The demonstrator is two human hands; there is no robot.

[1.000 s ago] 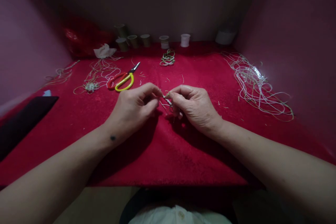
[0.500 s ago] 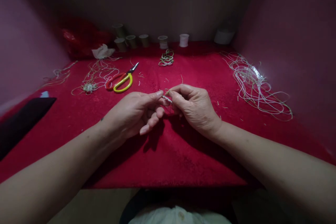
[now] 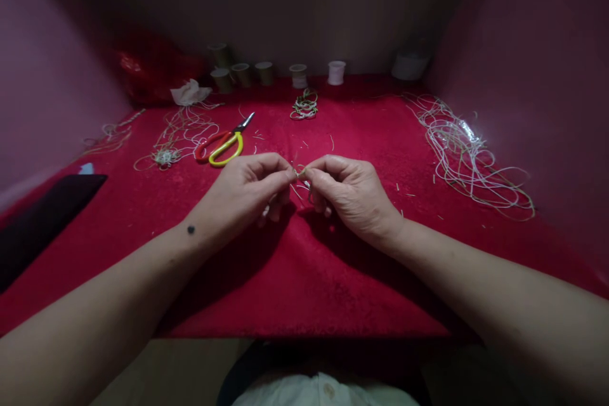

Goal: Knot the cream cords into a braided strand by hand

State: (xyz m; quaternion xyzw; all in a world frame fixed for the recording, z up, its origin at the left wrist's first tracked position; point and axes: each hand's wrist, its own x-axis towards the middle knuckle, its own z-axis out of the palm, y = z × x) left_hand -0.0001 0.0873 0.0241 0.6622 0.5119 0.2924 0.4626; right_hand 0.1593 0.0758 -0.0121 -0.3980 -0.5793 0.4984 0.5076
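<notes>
My left hand and my right hand meet over the middle of a red cloth-covered table. Both pinch a small knotted piece of pale cord between thumb and forefinger, fingertips almost touching. Short cord ends hang below the pinch. The other fingers of each hand are curled under.
Red-and-yellow scissors lie left of my hands, beside loose cord strands. A big tangle of white cord lies at the right. Several thread spools line the back edge, with a small cord bundle before them. A dark object sits at left.
My left hand's fingers, spread half a second ago, have curled back into a pinch on the cord piece. My right hand has kept its grip in place.
</notes>
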